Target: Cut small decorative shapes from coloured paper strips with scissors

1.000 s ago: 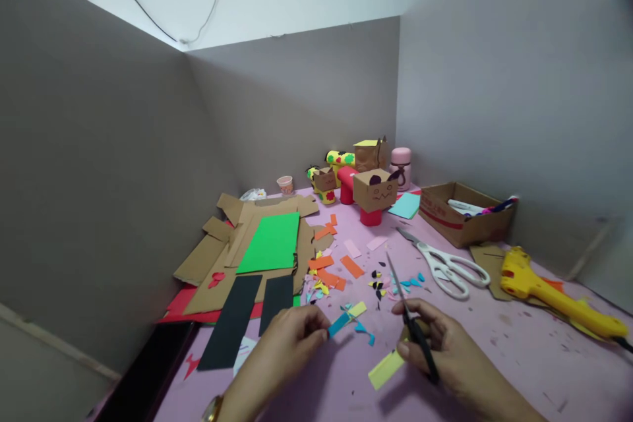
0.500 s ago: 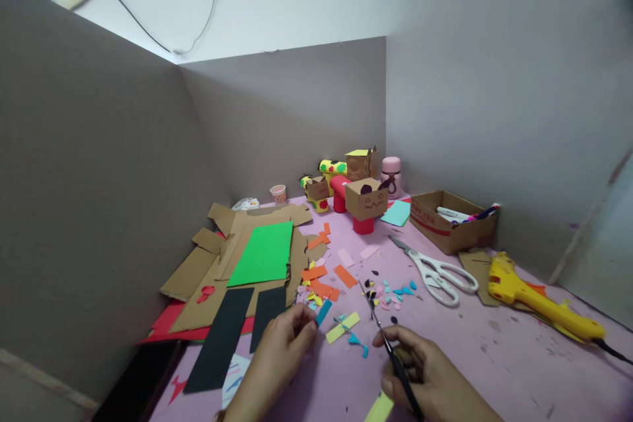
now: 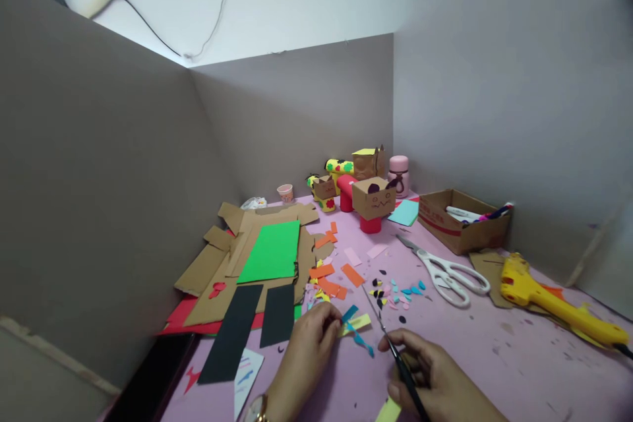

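My left hand (image 3: 305,351) pinches a small blue paper strip (image 3: 349,314) between thumb and fingers near the front of the pink table (image 3: 494,343). My right hand (image 3: 435,379) grips small black-handled scissors (image 3: 393,349), blades pointing up and left toward the blue strip. A yellow paper strip (image 3: 355,324) lies just under the blue one. Another yellow piece (image 3: 388,411) shows under my right hand at the bottom edge. Blue, black and pink paper scraps (image 3: 395,291) lie scattered just beyond the scissor tips.
White-handled scissors (image 3: 445,269) and a yellow glue gun (image 3: 548,300) lie to the right. A cardboard box of markers (image 3: 462,219) stands behind them. Cardboard sheets, green paper (image 3: 271,252) and black strips (image 3: 232,333) cover the left. Cardboard figures (image 3: 373,198) stand at the back.
Both hands have drifted slightly right in view. The blue strip in my left hand has come closer to the scissor blades, and the scissors stay in my right hand.
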`<state>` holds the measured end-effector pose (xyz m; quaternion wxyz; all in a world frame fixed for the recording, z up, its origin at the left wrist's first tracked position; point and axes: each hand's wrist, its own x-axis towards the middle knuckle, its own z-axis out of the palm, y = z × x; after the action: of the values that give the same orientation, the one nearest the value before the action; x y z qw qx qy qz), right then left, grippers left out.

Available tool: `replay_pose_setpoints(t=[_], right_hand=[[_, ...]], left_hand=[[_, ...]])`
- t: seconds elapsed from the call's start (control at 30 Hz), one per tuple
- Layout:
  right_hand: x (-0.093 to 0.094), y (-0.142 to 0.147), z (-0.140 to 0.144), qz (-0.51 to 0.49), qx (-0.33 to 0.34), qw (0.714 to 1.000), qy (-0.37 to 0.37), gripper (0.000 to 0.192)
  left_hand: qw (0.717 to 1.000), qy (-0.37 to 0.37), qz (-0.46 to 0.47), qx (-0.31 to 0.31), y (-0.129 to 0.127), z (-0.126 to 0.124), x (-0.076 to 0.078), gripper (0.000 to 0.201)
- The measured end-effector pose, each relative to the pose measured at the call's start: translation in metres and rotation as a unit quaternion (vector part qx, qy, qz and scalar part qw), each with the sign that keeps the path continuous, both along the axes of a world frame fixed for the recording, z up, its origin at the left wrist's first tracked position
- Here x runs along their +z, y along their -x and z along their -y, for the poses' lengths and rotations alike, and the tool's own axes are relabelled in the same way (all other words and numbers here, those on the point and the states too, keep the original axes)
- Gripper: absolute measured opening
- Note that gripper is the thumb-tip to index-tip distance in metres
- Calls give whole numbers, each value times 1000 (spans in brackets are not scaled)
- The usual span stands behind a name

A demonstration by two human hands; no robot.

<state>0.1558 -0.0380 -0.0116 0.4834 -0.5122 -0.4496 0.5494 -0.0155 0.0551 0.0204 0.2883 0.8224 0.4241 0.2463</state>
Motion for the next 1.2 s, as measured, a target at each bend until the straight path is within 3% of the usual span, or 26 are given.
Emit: replay_pose_setpoints(t=[0.27,0.43,0.5,0.6,0.7,0.87,1.03,1.2], right_hand=[[5,-2,0,-2,-4,1000,2,34],[3,2,4,-16,19,1000,13,33],[-1,3,5,8,0,1000,-6,28],[-6,-1,3,47,-62,997,-28,24],[-6,-8,-1,14,-114,993,-34,30],[6,-9,-3,-77,-163,981,-70,39],[15,-9,1,-84,-155,981,-82,36],[17,-15,2,-68,-105,990,-69,37]], left_hand=[[990,3,96,103,17,-16,-1,17],[969,-63,115,210,40,-26,14,18],[960,-65,145,232,42,-24,19,17],[961,37,192,196,31,-14,19,22],[953,165,218,130,9,2,10,27],[895,363,258,-6,-22,32,-14,36],[869,419,239,-108,-28,44,-30,40],[871,435,208,-94,-26,44,-24,38]])
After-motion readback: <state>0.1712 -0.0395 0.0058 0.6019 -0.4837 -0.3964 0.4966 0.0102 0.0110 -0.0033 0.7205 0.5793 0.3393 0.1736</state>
